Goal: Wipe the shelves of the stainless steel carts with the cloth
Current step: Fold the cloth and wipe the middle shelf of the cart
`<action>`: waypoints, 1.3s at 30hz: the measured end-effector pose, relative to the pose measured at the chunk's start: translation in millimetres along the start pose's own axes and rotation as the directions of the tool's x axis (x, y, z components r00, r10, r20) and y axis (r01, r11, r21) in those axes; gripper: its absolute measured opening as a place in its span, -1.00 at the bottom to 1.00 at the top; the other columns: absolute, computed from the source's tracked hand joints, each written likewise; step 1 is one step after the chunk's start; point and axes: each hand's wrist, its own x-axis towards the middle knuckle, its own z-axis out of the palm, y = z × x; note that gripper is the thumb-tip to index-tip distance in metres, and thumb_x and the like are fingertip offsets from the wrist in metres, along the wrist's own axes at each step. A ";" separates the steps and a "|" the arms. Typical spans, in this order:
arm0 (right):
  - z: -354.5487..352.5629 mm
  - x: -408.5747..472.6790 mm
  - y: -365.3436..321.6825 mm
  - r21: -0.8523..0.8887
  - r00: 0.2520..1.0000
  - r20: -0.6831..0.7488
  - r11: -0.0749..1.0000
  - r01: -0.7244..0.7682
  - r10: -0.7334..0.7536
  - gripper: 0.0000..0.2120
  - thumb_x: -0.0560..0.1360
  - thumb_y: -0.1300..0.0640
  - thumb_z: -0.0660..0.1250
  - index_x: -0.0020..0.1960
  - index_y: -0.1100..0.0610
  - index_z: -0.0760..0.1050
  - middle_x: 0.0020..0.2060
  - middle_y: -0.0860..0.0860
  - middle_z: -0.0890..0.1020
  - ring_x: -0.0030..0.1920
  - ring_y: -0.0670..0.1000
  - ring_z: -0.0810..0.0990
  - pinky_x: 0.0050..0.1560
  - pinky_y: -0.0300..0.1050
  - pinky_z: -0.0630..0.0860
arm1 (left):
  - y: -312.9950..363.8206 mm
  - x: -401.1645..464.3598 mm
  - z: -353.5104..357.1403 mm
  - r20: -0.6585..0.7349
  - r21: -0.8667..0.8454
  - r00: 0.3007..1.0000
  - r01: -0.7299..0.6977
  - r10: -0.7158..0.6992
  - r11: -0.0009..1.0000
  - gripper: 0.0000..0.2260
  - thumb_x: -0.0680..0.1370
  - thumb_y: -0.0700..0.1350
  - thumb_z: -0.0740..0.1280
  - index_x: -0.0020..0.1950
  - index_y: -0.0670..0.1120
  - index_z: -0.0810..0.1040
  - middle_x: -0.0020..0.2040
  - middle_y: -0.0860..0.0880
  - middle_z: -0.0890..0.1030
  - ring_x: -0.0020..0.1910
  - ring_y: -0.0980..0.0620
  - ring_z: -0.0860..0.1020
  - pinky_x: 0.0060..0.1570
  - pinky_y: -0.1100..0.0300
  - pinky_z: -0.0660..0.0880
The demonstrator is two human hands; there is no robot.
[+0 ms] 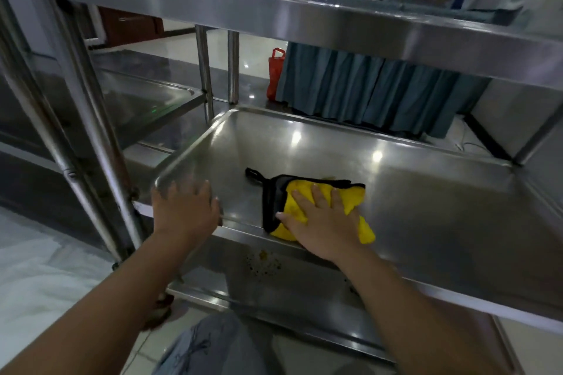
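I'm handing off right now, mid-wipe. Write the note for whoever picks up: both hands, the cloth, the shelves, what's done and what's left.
Right hand: flat, fingers straight, pressing the yellow and black cloth on the middle shelf, near its front edge.
Left hand: gripping that shelf's front left corner, steadying the cart.
Done: cannot tell how much of the middle shelf is wiped.
Left: the bottom shelf shows brown specks; wipe it. The top shelf is seen only from its front edge; check it, and the neighbouring cart on the left.
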 end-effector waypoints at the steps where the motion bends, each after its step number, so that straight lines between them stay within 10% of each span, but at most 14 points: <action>1: -1.5 4.2 -4.6 0.003 1.000 0.009 1.000 -0.003 0.003 -0.25 0.36 -0.57 -0.22 0.50 -0.35 -0.13 0.57 -0.11 -0.15 0.54 0.16 -0.24 0.36 0.44 -0.19 | 7.6 -2.2 -4.7 0.018 0.025 1.000 -0.014 0.013 1.000 -0.55 0.62 0.15 -0.03 0.43 0.02 0.32 0.46 -0.14 0.32 0.41 -0.23 0.29 0.35 -0.18 0.21; 9: -10.7 1.9 36.5 0.002 1.000 0.004 1.000 0.027 -0.027 -0.48 0.59 -0.30 -0.13 0.52 -0.30 -0.11 0.57 -0.09 -0.13 0.55 0.14 -0.20 0.41 0.38 -0.15 | 103.8 -6.5 -0.2 -0.012 -0.205 0.979 -0.202 0.204 0.958 -0.56 0.65 0.10 -0.07 0.41 -0.06 0.35 0.43 -0.11 0.36 0.43 -0.15 0.27 0.38 -0.14 0.22; 22: -43.1 -101.5 248.8 0.063 0.862 -0.068 0.865 -0.498 0.502 -0.41 0.54 -0.35 -0.12 0.53 -0.28 -0.14 0.58 -0.08 -0.08 0.56 0.16 -0.13 0.43 0.37 0.01 | 162.7 10.8 0.7 0.132 -0.171 0.986 -0.076 0.100 0.982 -0.47 0.59 0.18 -0.02 0.38 -0.13 0.39 0.40 -0.22 0.37 0.38 -0.28 0.29 0.34 -0.22 0.24; 29: -42.9 -102.4 252.2 0.020 0.908 -0.030 0.909 -0.417 0.417 0.07 0.08 -0.72 -0.30 0.52 -0.29 -0.22 0.57 -0.06 -0.16 0.54 0.23 -0.19 0.40 0.45 -0.04 | 279.3 -28.6 4.5 -0.022 -0.194 0.840 -0.536 0.543 0.822 -0.45 0.60 0.23 -0.03 0.45 -0.09 0.28 0.48 -0.15 0.28 0.46 -0.18 0.21 0.41 -0.19 0.13; 39: -41.6 -105.9 262.3 -0.062 0.976 -0.002 0.974 -0.219 0.219 0.09 0.07 -0.73 -0.14 0.49 -0.31 -0.29 0.56 -0.15 -0.19 0.55 0.11 -0.25 0.39 0.44 -0.06 | 291.2 -22.4 17.5 -0.128 -0.160 0.838 -0.546 0.531 0.822 -0.41 0.56 0.25 0.05 0.40 -0.14 0.36 0.40 -0.19 0.40 0.40 -0.23 0.30 0.38 -0.23 0.18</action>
